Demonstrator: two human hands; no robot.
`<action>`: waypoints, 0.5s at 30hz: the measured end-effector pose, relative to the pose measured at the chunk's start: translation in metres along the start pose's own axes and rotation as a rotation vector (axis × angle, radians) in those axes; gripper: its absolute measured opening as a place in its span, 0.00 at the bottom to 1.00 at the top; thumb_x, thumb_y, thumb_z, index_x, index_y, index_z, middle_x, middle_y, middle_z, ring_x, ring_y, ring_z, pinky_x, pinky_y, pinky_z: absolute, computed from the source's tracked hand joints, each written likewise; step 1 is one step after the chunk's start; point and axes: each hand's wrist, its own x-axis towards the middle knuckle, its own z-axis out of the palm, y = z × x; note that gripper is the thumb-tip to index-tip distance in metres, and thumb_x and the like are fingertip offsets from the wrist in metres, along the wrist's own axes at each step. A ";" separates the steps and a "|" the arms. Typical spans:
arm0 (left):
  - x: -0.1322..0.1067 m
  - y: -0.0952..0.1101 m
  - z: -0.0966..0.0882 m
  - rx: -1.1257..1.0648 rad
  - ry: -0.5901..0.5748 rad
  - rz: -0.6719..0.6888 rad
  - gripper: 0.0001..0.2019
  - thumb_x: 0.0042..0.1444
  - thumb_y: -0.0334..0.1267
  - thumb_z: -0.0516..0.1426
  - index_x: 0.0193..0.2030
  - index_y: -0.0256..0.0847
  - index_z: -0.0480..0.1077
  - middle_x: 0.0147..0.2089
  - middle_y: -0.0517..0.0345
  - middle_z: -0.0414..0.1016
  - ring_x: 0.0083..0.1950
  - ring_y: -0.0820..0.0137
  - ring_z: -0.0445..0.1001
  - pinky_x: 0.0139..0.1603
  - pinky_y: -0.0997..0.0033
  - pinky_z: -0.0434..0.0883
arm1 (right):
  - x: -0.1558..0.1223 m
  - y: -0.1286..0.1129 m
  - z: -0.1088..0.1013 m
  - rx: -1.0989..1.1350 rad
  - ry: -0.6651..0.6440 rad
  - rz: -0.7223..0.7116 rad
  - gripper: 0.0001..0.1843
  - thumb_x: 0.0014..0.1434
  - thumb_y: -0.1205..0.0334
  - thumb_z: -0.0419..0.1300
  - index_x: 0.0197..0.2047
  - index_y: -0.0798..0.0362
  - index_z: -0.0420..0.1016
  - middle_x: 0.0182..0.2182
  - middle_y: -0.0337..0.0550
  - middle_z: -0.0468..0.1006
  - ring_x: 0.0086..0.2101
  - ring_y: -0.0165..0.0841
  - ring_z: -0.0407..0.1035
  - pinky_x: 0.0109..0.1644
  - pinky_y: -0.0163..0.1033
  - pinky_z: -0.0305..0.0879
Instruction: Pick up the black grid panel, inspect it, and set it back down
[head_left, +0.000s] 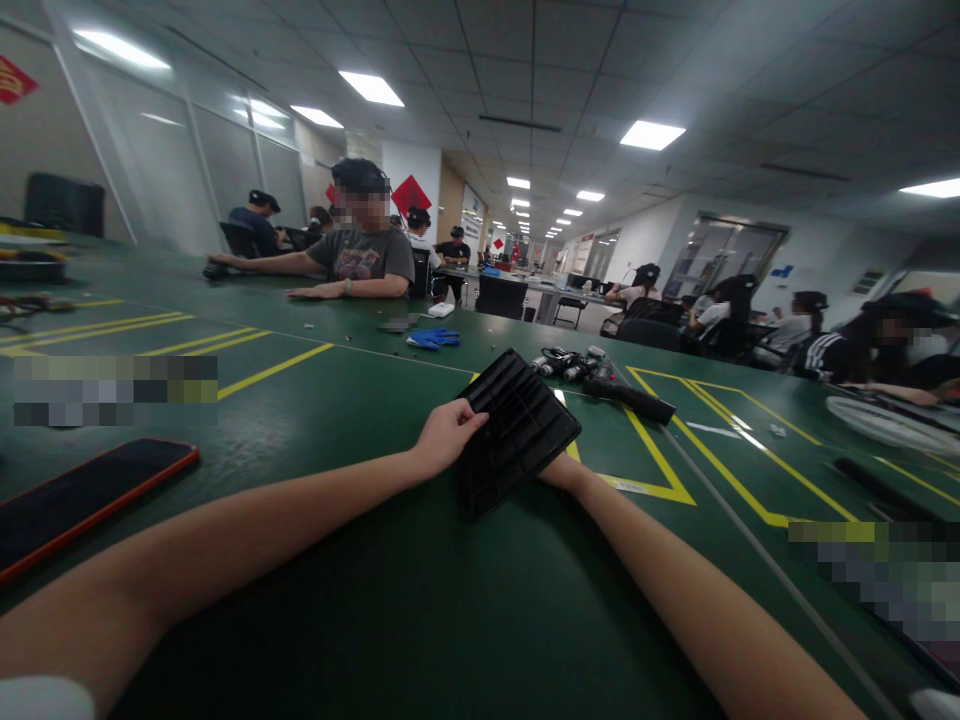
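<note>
A black rectangular plastic tray with raised ribs (517, 425) is held tilted above the green table, its ribbed face toward me. My left hand (450, 432) grips its left edge, thumb on the ribbed face and fingers pressed together. From behind the lower right corner comes my right hand (561, 470), holding the tray there; its fingers are hidden by the tray. Just beyond the tray lie a bunch of dark cables with metal connectors (566, 364) and a black cylindrical object (634, 398).
Yellow tape lines (660, 460) mark the green table (345, 620). A phone with an orange edge (97, 500) lies at left. Blue gloves (433, 339) and a small white box (442, 311) are farther back. Across the table sits a person in a grey shirt (367, 260); others sit at right.
</note>
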 end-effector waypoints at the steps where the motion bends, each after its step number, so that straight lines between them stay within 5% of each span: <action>1: -0.002 0.001 0.000 0.049 0.007 0.021 0.14 0.53 0.46 0.52 0.23 0.39 0.61 0.22 0.62 0.63 0.25 0.73 0.62 0.26 0.73 0.57 | 0.000 0.001 0.000 0.002 -0.006 0.000 0.28 0.57 0.51 0.53 0.60 0.46 0.58 0.59 0.43 0.61 0.60 0.40 0.50 0.64 0.51 0.47; 8: -0.018 0.004 -0.005 0.342 -0.054 0.215 0.11 0.59 0.40 0.45 0.33 0.39 0.64 0.34 0.52 0.70 0.34 0.65 0.68 0.34 0.68 0.60 | -0.001 0.010 0.003 0.023 -0.007 0.050 0.31 0.55 0.48 0.54 0.60 0.47 0.58 0.59 0.45 0.60 0.60 0.42 0.49 0.64 0.54 0.44; 15: -0.016 0.006 -0.013 0.439 -0.146 0.238 0.10 0.59 0.39 0.45 0.31 0.40 0.63 0.33 0.53 0.69 0.34 0.66 0.68 0.35 0.69 0.61 | -0.001 0.009 0.004 -0.003 -0.019 0.010 0.29 0.56 0.50 0.54 0.61 0.44 0.56 0.59 0.43 0.62 0.60 0.41 0.51 0.64 0.53 0.45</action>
